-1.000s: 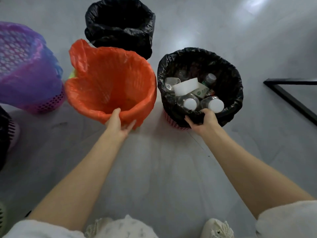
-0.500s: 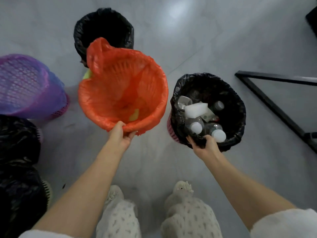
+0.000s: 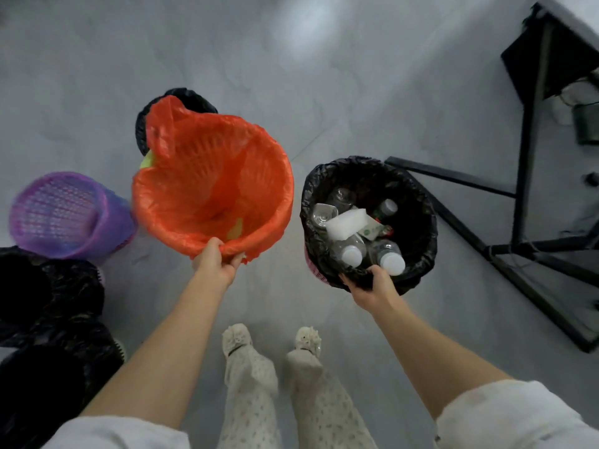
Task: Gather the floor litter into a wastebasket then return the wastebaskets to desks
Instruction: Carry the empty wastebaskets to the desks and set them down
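Over the grey floor (image 3: 324, 92), two baskets held side by side, apart from each other. Left hand (image 3: 215, 262) closed on near rim of orange basket (image 3: 181, 205): thumb over the bag edge, fingers under. Basket tilted, mouth toward camera; mesh wall shows through the orange liner; a yellow-green scrap low inside, otherwise looks bare. Right hand (image 3: 372, 288) closed on near rim of black-bagged basket (image 3: 418, 222), thumb on the bag, fingers underneath. Pink mesh of this basket peeks out below the bag at its left side. Inside: two clear bottles (image 3: 351, 252) with white caps nearest the hand, a white block (image 3: 346, 223) across the middle, a crushed clear bottle and a third capped bottle further back, some printed wrapper between.

Behind the orange basket, another black-bagged basket (image 3: 194, 95), mostly hidden. Left of it, a purple basket (image 3: 58, 212) on the floor, tilted mouth toward camera, blurred. Lower left, black bags (image 3: 48, 319) bunched together, dark, detail lost.

Below the hands: two legs in pale speckled trousers (image 3: 249, 384), light shoes, standing on the floor. White sleeves at both lower corners.

Right side: black metal bench frame (image 3: 525, 157), bars along the floor, cables near its foot.
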Tool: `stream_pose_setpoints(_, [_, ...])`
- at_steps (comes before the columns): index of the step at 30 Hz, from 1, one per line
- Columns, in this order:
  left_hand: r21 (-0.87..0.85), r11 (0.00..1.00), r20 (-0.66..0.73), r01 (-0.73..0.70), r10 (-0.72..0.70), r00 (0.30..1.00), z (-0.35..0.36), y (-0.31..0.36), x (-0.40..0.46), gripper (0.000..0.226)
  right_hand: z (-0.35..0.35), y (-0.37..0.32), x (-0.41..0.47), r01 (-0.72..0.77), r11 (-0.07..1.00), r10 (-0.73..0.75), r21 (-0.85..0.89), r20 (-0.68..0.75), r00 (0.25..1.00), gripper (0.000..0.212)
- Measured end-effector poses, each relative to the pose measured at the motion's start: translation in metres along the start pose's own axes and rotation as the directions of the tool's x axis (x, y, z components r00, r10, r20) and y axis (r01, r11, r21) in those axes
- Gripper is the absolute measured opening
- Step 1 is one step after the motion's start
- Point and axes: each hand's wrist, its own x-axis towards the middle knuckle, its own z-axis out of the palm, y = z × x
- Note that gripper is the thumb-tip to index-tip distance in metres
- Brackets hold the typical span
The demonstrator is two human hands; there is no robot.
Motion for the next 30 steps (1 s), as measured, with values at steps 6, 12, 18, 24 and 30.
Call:
stream_pose_setpoints(6, [0.052,0.998,0.070,0.024,-0.027,0.997,0.058,0.046,-0.015,0.047,0.047,-0.032,-0.028,-0.019,1.000,0.019,0.014,-0.015,1.000,0.046])
stream_pose_setpoints(12, [0.176,0.984,0.049,-0.004,-0.005,0.999,0.146,0.113,-0.011,0.052,0.126,-0.057,-0.032,0.020,1.000,-0.018,0.017,-0.091,0.996,0.048])
stream_pose_setpoints(18, [0.319,0.946,0.107,-0.057,0.024,0.994,0.257,0.195,0.013,0.050,0.231,-0.093,-0.026,0.048,0.987,-0.031,0.153,-0.117,0.993,0.050])
stream_pose_setpoints(24, [0.419,0.903,0.147,-0.096,0.037,0.988,0.381,0.234,0.030,0.050,0.302,-0.151,0.007,0.025,0.954,0.029,0.299,-0.175,0.984,0.038])
stream_pose_setpoints(30, [0.489,0.869,0.172,-0.080,-0.006,0.985,0.513,0.227,0.086,0.046,0.371,-0.216,0.087,0.070,0.903,0.030,0.423,-0.224,0.974,0.025])
